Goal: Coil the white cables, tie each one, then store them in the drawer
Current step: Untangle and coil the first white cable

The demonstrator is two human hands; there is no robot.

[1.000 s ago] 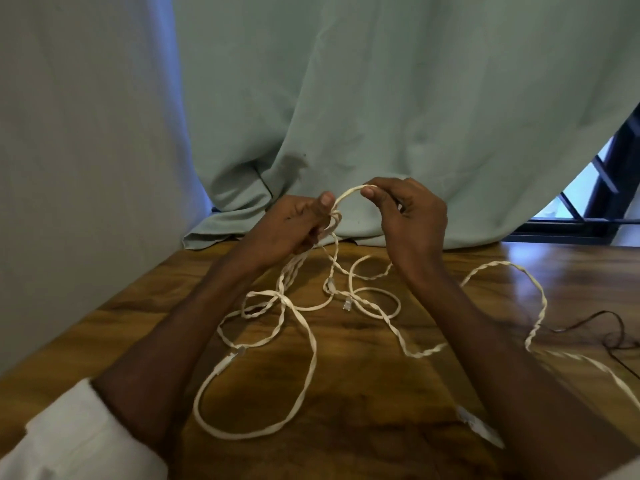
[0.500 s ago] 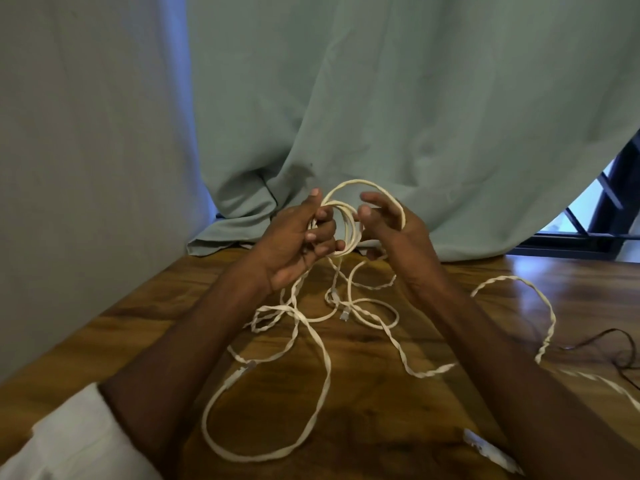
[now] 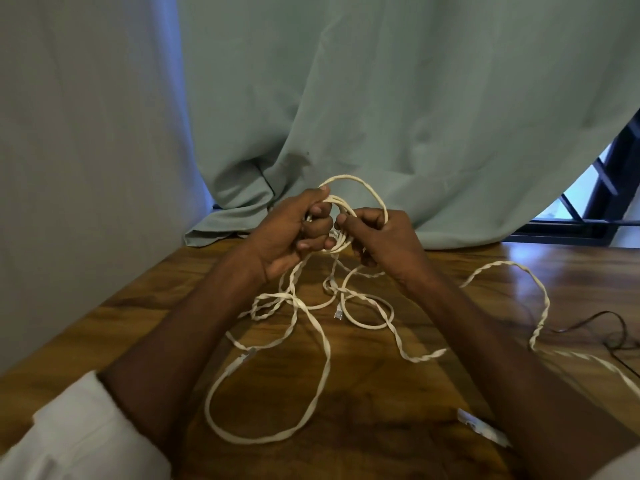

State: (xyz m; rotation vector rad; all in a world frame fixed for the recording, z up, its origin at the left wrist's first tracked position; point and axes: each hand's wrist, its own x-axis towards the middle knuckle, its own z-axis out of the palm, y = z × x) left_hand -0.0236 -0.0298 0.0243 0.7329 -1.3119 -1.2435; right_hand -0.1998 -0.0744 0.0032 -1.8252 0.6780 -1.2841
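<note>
White cable (image 3: 322, 344) sprawls on the wooden table (image 3: 398, 427), its coiled end clutched by left hand (image 3: 291, 233) and right hand (image 3: 384, 237).

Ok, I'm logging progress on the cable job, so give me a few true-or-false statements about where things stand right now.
1. Both hands grip a small coil of white cable. True: left hand, right hand.
2. All the cable is coiled. False: loose loops lie on the table.
3. A curtain hangs behind the table. True.
4. The coil rests on the table. False: it is held above it.
5. A dark wire lies at the right. True.
</note>
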